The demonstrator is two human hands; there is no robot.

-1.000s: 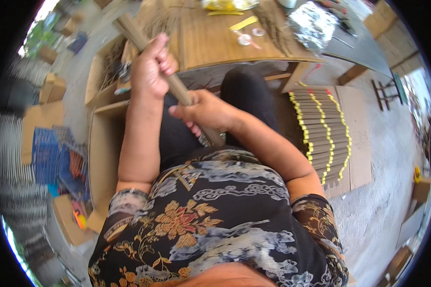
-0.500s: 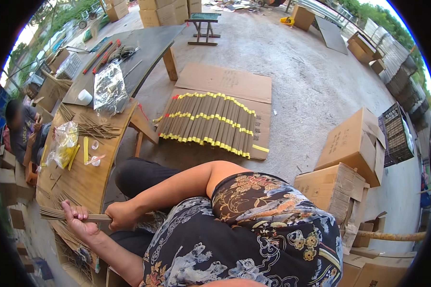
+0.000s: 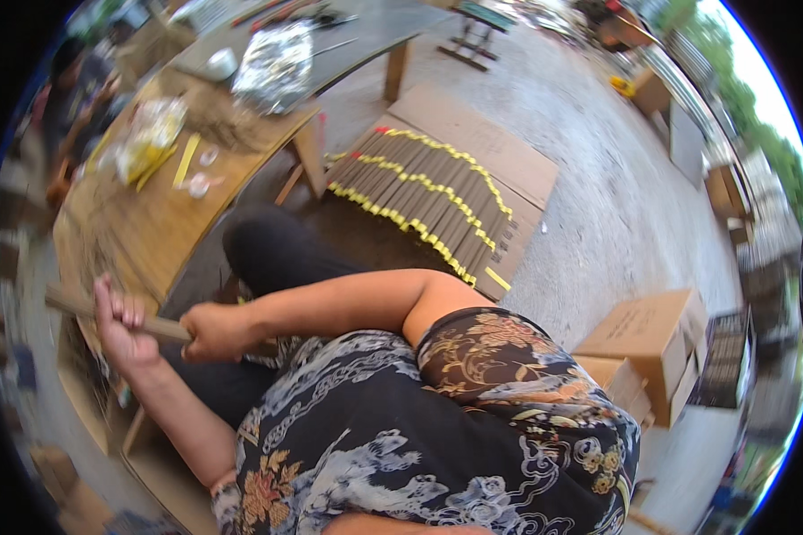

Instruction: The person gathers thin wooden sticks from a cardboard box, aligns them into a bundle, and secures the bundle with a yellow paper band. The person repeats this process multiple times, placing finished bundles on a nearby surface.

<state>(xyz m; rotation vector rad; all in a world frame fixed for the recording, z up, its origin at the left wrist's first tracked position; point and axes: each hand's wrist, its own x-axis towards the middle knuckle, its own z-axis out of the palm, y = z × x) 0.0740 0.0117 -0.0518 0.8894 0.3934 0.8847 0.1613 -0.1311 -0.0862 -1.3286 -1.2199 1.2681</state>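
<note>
A bundle of thin brown incense sticks [image 3: 166,329] lies across both my hands at the left, beside the wooden table. My left hand [image 3: 125,332] is wrapped round its middle, the thumb pointing up. Closed round the bundle's right end is my right hand [image 3: 219,331], reaching over from the right. The left end of the sticks juts out past my left hand, blurred. Tied bundles of similar sticks [image 3: 419,192], banded in yellow with a little red at one end, lie in a row on a flattened cardboard sheet [image 3: 526,165] on the floor.
On the wooden table [image 3: 174,254] are a plastic bag with yellow strips [image 3: 152,143], loose sticks and a crumpled clear sheet [image 3: 277,67]. A person [image 3: 85,98] sits beyond it. Cardboard boxes [image 3: 642,334] and a dark crate [image 3: 723,357] stand at the right; a small stool [image 3: 477,36] is at the back.
The view has turned, so the table and cardboard sheet appear tilted and shifted. Both hands still hold the bundle, which now slants more, its left end higher.
</note>
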